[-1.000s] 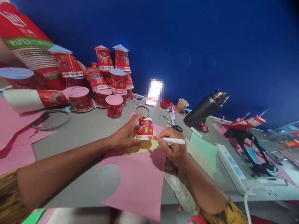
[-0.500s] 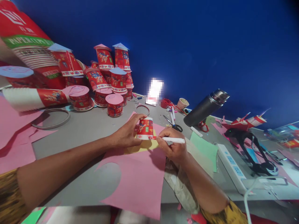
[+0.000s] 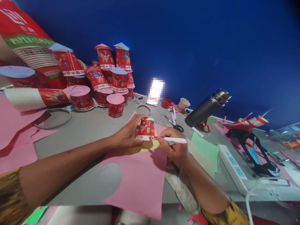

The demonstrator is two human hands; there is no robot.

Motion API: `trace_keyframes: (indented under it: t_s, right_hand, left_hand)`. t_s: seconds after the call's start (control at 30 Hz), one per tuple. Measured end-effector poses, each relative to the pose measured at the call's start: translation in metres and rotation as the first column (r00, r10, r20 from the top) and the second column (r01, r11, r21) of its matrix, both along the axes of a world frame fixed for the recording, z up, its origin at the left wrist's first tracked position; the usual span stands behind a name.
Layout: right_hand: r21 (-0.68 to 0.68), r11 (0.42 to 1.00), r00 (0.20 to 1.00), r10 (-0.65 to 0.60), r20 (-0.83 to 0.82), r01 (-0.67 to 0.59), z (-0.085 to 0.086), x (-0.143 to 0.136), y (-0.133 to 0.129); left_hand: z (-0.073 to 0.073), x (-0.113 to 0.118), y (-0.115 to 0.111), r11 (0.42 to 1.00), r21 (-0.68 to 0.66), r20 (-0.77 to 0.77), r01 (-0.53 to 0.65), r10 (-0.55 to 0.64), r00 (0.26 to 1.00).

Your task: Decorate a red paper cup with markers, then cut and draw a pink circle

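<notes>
My left hand point(image 3: 127, 132) grips a small red paper cup point(image 3: 147, 128) by its left side, thumb low and fingers at the top. The cup's white band with red marks faces down toward me. In my right hand point(image 3: 174, 145) is a white marker point(image 3: 177, 140), its red tip at the lower right of that band. Beneath the cup lie a yellow sheet point(image 3: 140, 148) and a pink sheet point(image 3: 142, 175) with a round cutout on its left.
Red cups with paper tops point(image 3: 119, 81) stand at the back left near stacked paper cups point(image 3: 25, 98). Scissors point(image 3: 174, 125), a dark flask point(image 3: 206, 107), green paper point(image 3: 205, 150) and a power strip point(image 3: 232, 168) are on the right. A lit phone point(image 3: 155, 92) leans behind.
The whole view has shifted very slightly. Both hands keep the same hold on the cup and marker, with the tip still at the band.
</notes>
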State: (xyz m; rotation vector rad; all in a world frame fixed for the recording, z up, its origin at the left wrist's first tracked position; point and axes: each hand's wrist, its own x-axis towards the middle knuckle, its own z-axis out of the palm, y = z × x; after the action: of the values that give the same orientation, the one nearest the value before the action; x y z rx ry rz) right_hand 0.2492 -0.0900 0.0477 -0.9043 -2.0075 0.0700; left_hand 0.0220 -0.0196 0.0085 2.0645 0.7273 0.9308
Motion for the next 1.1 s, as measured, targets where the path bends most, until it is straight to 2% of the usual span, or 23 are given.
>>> trace_keyframes:
  t_s: [0.3, 1.1]
  right_hand:
    - [0.001, 1.0, 1.0, 0.014, 0.005, -0.014, 0.0006, -0.0016, 0.0]
    - [-0.006, 1.0, 1.0, -0.005, -0.027, 0.004, 0.0019, -0.0002, -0.001]
  left_hand:
    - [-0.0012, 0.0003, -0.0006, 0.999, 0.036, -0.003, -0.006, 0.006, 1.0]
    - [0.0033, 0.0014, -0.003, 1.0, 0.02, 0.006, -0.002, 0.002, 1.0]
